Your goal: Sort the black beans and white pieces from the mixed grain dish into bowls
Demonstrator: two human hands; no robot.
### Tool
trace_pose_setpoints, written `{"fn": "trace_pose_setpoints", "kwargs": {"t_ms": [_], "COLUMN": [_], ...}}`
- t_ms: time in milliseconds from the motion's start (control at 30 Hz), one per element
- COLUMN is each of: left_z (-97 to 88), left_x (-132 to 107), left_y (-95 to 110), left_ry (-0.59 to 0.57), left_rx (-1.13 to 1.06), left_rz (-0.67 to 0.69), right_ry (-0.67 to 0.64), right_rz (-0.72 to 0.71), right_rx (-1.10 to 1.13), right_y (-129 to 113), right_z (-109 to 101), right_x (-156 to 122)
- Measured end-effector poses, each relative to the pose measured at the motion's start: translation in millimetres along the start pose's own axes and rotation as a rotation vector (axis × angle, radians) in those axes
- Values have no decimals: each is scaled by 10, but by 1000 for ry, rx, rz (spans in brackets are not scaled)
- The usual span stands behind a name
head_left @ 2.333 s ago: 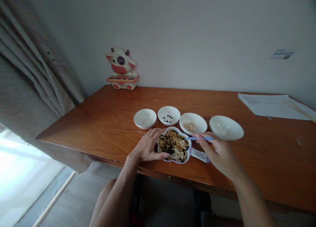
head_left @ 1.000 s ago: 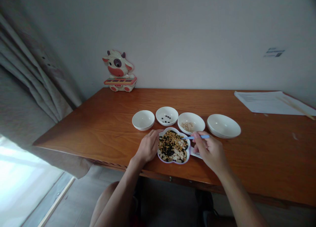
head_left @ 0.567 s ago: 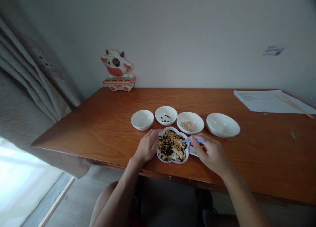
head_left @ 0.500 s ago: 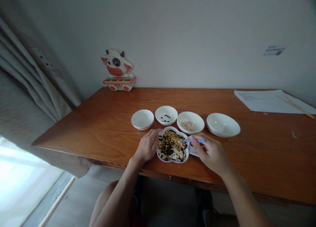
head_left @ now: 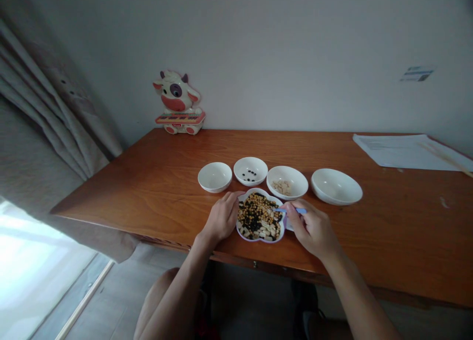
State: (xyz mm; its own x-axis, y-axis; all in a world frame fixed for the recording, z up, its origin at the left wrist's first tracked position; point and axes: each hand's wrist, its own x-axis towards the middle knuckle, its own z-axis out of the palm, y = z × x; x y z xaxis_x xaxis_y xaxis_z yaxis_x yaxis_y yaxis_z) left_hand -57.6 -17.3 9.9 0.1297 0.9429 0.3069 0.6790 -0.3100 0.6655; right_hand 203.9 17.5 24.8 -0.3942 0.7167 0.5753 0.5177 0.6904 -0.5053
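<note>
A white flower-shaped dish with a lilac rim stands near the table's front edge, filled with mixed yellow beans, black beans and pale peanut-like pieces. My left hand grips its left rim, the thumb out of sight. In my right hand is a slim blue utensil, held in a pinch over the dish's right side. Its tip is among the beans, too small to make out. Behind the dish, one white bowl contains several black beans, and another bowl contains pale pieces.
A white bowl without contents stands at the row's left end, another bare bowl at its right end. Further back are a cow-shaped toy keyboard and paper sheets with chopsticks on them. A whitish item lies partly under my right hand.
The view has shifted slightly. Both hands stay at the dish, and the blue utensil keeps nearly the same place over the beans.
</note>
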Motion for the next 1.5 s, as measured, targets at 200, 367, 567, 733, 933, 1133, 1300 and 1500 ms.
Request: {"fn": "trace_pose_setpoints", "kwargs": {"t_ms": [200, 367, 567, 733, 933, 1133, 1300, 1500], "left_z": [0, -9, -13, -6, -5, -10, -8, -6], "left_x": [-2, 0, 0, -3, 0, 0, 4, 10], "left_y": [-8, 11, 26, 8, 25, 37, 28, 26], "left_ry": [-2, -4, 9, 2, -1, 6, 11, 15], "left_rx": [11, 13, 6, 10, 7, 3, 4, 7], "left_rz": [-8, -9, -2, -2, -4, -8, -1, 12], "right_ry": [30, -3, -30, -43, -35, -30, -19, 26], "right_rz": [88, 149, 174, 201, 234, 182, 164, 254], "right_rx": [37, 42, 64, 77, 84, 54, 47, 135], "right_y": [5, -10, -24, 14, 27, -22, -21, 12], "right_z": [-9, -7, -13, -6, -11, -8, -1, 24], "right_x": [-1, 16, 35, 15, 1, 39, 39, -15]}}
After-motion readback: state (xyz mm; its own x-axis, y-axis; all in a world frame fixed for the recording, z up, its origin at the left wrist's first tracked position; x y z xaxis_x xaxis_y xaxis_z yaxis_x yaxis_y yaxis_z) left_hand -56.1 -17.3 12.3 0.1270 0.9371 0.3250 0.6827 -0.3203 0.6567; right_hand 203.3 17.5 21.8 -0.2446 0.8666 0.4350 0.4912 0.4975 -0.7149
